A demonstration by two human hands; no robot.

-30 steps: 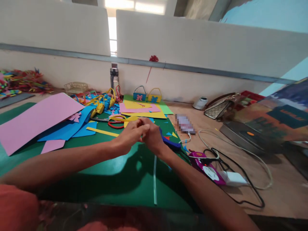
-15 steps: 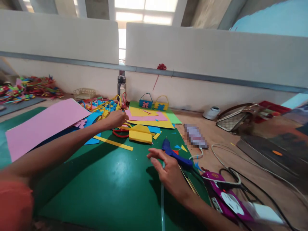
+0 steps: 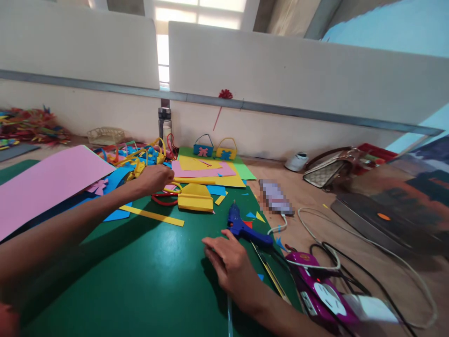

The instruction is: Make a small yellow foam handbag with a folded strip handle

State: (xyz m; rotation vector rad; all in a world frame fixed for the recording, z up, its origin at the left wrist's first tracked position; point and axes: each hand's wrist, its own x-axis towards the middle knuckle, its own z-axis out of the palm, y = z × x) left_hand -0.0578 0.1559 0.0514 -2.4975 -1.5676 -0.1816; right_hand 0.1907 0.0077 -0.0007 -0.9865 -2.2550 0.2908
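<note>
My left hand (image 3: 157, 180) reaches across to the far side of the green mat (image 3: 157, 276), its fingers pinched on one end of a yellow foam strip (image 3: 196, 181) that points right. Just in front of it lies a small yellow foam bag (image 3: 195, 200), with red-handled scissors (image 3: 163, 202) partly hidden beside it. My right hand (image 3: 228, 264) hovers low or rests over the mat, palm down, fingers loosely extended and holding nothing visible. A clear glue stick (image 3: 229, 318) runs out from under it. Close to its fingertips lies a blue glue gun (image 3: 249, 230).
Pink foam sheet (image 3: 59, 182) and a pile of foam pieces (image 3: 140, 157) lie left. Two finished little bags (image 3: 203, 150) stand at the back. At right are a cutter (image 3: 275, 278), a phone (image 3: 275, 196), a purple power strip (image 3: 322, 290) and loose cables (image 3: 382, 285).
My left hand now has a yellow strip sticking out to the right of its fingers. My right hand's fingers have lowered and drawn closer together. The view has shifted slightly right.
</note>
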